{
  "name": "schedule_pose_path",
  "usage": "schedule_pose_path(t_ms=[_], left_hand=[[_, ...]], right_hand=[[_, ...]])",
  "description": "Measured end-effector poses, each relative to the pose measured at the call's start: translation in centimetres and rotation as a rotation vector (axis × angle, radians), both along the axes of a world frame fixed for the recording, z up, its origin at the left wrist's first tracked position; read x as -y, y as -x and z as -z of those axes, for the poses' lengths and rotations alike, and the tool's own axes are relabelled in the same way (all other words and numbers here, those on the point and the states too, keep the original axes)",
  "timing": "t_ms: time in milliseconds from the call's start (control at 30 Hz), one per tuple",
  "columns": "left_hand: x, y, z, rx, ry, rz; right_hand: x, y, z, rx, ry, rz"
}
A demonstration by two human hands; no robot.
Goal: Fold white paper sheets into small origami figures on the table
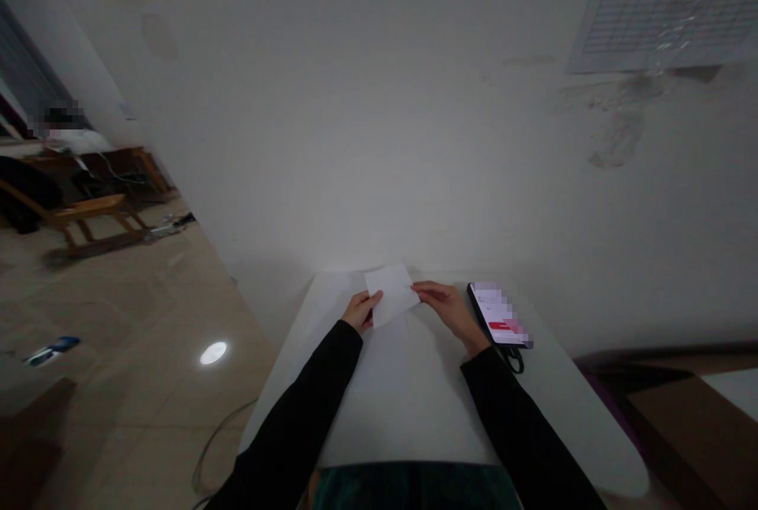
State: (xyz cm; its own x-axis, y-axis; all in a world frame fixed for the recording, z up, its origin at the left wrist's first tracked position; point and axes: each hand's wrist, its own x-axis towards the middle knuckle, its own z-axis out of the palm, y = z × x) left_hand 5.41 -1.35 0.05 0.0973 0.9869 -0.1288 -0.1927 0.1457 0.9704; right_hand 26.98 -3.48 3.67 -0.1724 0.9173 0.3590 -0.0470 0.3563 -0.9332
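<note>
A small white sheet of paper [391, 294] lay skewed at the far end of the desk [414, 415], held between the two hands, though it could not be told whether it rested on the surface or was lifted slightly. As far as the view showed, it was a single piece with no clear crease or mark, so nothing could be said to be finished on it, and how it would be handled remained unclear. The left hand [361, 311] was at its near left edge, with the fingers [370, 302] closed around that edge. The right hand [447, 309] reached in from the other side, with the fingers [425, 289] extended to the right corner, touching it, but whether they gripped it or only pressed against it could not be told. Just beyond the right hand lay a phone [500, 316] with a blurred screen and a black cord [515, 360] at its near end. Black sleeves [296, 399] covered both forearms. Off the desk, a wooden chair [80, 214] stood on the tiled floor [136, 320], and a blue-and-white object [52, 350] lay farther along it.
</note>
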Motion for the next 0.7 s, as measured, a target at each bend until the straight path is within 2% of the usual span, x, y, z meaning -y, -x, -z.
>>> schedule_pose_path(t_ms=[133, 267, 400, 500, 700], left_hand=[[0.2, -0.1, -0.2, -0.015, -0.043, 0.11], [0.2, -0.3, -0.1, -0.11, -0.09, 0.232], [-0.1, 0.0, -0.3, -0.061, -0.23, 0.138], [0.0, 0.4, -1.2, 0.02, -0.344, 0.067], [0.9, 0.3, -3.5, -0.149, -0.472, -0.008]], right_hand=[[-0.4, 0.2, 0.4, -0.019, -0.001, -0.042], [-0.3, 0.5, 0.5, -0.096, 0.05, -0.015], [-0.1, 0.3, 0.3, -0.096, 0.088, 0.075], [-0.1, 0.1, 0.2, -0.05, 0.089, 0.14], [0.0, 0.0, -0.1, 0.001, 0.034, 0.137]])
